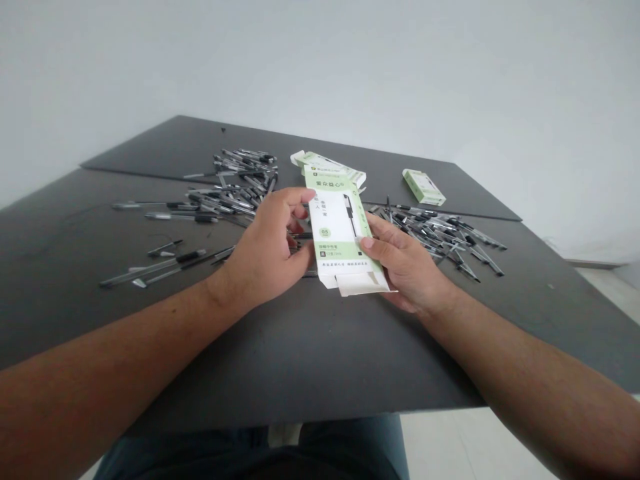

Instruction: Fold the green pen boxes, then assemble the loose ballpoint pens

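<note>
**Dark bench against a pale wall, pen carton in hand**

The right hand grips the carton's right edge, thumb on the printed face. The left hand curls at the opposite edge, index fingertip near the top and thumb lower down; whether it grips or only steadies, I cannot tell. The carton is held above the middle of the bench, its end flap loose on the side toward the body. Light pressure suits this hold: thin card probably creases easily, and fingers are best kept clear of that flap so the end does not buckle.

Around the hands, loose pens lie crisscrossed in a left heap and a right heap. Another carton lies just behind the held one; a further carton sits apart on the right. A seam crosses the bench's far part. Below its near edge, trousered legs and pale floor show.
</note>
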Available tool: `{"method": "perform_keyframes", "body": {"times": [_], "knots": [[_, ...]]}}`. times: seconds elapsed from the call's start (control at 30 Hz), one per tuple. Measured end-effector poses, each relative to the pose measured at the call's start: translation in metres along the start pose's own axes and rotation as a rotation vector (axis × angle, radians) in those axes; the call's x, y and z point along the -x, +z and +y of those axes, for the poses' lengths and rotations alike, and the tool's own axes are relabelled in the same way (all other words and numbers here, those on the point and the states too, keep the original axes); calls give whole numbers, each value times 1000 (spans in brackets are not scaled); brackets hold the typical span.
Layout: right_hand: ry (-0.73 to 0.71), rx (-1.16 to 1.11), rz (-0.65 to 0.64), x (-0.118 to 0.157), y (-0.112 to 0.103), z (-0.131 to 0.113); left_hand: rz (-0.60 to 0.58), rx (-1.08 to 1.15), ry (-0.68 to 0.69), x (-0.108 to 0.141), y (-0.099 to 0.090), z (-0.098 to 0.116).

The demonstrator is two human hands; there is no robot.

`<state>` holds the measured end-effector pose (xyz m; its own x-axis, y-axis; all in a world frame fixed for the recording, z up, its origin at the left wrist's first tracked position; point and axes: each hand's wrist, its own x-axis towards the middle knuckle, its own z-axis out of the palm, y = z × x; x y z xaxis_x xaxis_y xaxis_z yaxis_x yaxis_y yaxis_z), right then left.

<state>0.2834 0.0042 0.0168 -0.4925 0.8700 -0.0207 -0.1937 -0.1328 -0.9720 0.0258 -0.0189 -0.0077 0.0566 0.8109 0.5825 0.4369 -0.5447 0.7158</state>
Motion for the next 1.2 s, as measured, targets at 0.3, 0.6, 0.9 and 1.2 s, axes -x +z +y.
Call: {"method": "perform_keyframes", "body": {"times": [0.3,0.6,0.9,1.2], "knots": [[75,-10,-18,7,-4,3,-70,-274,296,1,-9,10],[-87,40,-114,13,-7,8,-10,-611,425,-1,-17,15],[-161,115,-350,15,-11,16,-188,-581,617,7,-15,24],[-225,168,-363,7,-18,24,-373,-593,578,5,-18,32]]}}
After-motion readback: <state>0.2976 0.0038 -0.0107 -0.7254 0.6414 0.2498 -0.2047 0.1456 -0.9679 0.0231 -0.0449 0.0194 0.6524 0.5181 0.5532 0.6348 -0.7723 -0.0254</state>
